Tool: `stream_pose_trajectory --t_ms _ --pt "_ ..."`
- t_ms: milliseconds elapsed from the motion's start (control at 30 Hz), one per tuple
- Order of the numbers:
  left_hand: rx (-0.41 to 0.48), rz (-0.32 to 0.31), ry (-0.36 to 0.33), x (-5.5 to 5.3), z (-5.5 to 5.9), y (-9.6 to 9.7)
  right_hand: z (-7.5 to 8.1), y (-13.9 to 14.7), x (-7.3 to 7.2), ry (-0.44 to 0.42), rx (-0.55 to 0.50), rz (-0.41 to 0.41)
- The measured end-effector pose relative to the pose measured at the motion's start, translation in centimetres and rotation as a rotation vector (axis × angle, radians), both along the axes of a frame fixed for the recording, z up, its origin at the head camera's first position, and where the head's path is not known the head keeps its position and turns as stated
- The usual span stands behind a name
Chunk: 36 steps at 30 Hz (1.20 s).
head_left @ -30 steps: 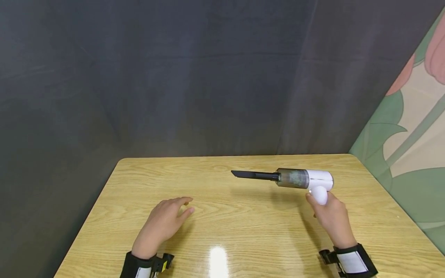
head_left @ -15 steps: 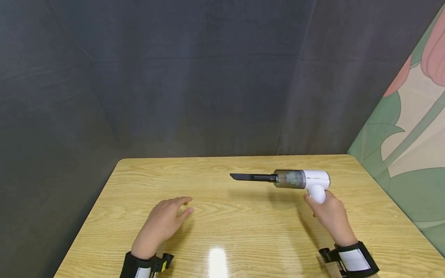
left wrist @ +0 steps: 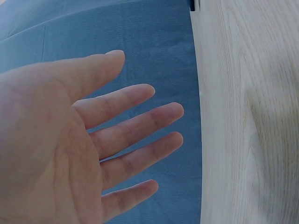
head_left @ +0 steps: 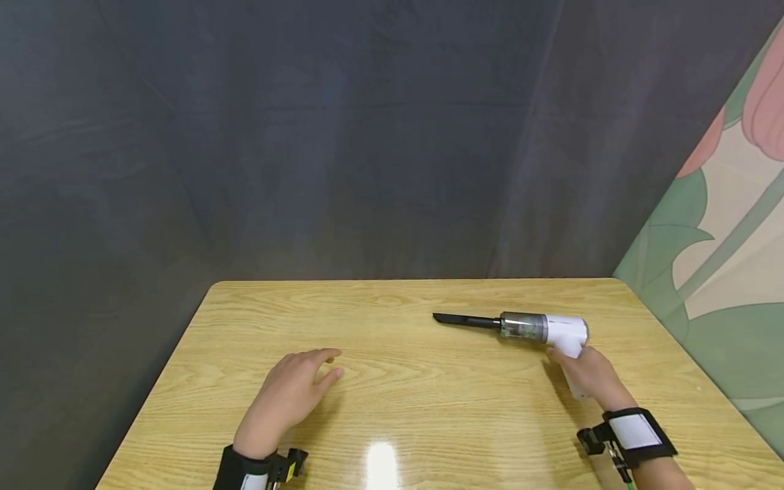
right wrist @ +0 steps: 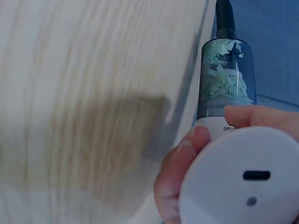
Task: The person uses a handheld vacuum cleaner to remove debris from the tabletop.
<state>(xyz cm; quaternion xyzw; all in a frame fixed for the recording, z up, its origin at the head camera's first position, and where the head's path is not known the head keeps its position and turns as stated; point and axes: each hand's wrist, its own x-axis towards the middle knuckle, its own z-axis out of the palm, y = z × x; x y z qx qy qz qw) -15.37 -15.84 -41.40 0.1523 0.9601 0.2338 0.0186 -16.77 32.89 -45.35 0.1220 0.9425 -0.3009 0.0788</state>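
Note:
My right hand (head_left: 589,374) grips the white handle of a small handheld vacuum cleaner (head_left: 566,328) on the right side of the table. Its black crevice nozzle (head_left: 467,320) points left, low over the wood; I cannot tell whether it touches. In the right wrist view, pale green scraps (right wrist: 226,83) fill part of the see-through dust cup, and the handle's round white base (right wrist: 243,186) shows a dark port. Fingers (right wrist: 180,172) curl round the handle behind that base. My left hand (head_left: 288,389) hovers over the table's left side, fingers loosely spread, holding nothing.
The light wooden table (head_left: 392,381) has rounded far corners. A dark grey curtain (head_left: 367,150) hangs behind it and along the left. At the right stands a wall hanging with a flower pattern (head_left: 735,272). Both wrists wear black straps with cameras.
My right hand has lowered the vacuum cleaner towards the tabletop and shifted it slightly right; its shadow now lies close beneath it. The left hand has stayed in place.

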Motion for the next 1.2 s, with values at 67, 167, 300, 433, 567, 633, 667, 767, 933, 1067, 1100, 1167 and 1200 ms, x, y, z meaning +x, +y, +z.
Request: stream_pose_trajectory --t_ms 67,167,300,433,567,633,667,767,933,1067,1100,1167,1200 --pt "0.001 -0.001 0.005 0.0 0.0 0.0 -0.3 0.4 -0.2 -0.01 0.012 0.004" --pt "0.0 -0.002 0.003 0.0 -0.1 -0.1 -0.6 0.9 -0.5 -0.021 0.016 0.0" --pt "-0.001 0.004 0.002 0.0 -0.1 -0.1 -0.6 1.3 -1.1 -0.053 0.047 0.029" --pt "-0.003 0.004 0.011 0.0 0.0 0.0 -0.5 1.9 -1.8 -0.089 0.119 0.103" --pt "-0.002 0.001 0.007 0.1 0.0 0.1 -0.6 2.3 -2.1 -0.13 0.172 0.119" --pt "-0.002 0.004 0.004 0.1 0.0 0.1 -0.6 2.3 -2.2 -0.149 0.177 0.098" --pt "-0.001 0.005 0.004 0.1 0.0 0.2 -0.6 2.4 -2.2 -0.15 0.174 0.086" --pt "-0.003 0.005 0.007 0.0 0.0 0.3 -0.3 2.5 -2.1 -0.154 0.15 0.031" --pt "-0.001 0.0 0.007 -0.1 0.1 0.3 0.8 2.5 -1.6 -0.095 0.182 -0.011" --pt "0.0 -0.001 0.002 -0.2 0.0 0.3 1.7 2.1 -0.9 0.05 0.207 0.003" --pt "0.001 -0.003 0.001 -0.2 0.0 0.3 1.8 1.8 -0.7 0.095 0.206 0.002" --pt "0.002 -0.007 -0.001 -0.2 0.0 0.3 2.1 1.1 -0.3 0.181 0.2 0.01" --pt "0.001 -0.008 -0.003 -0.2 -0.1 0.3 2.2 0.7 -0.1 0.223 0.195 0.017"
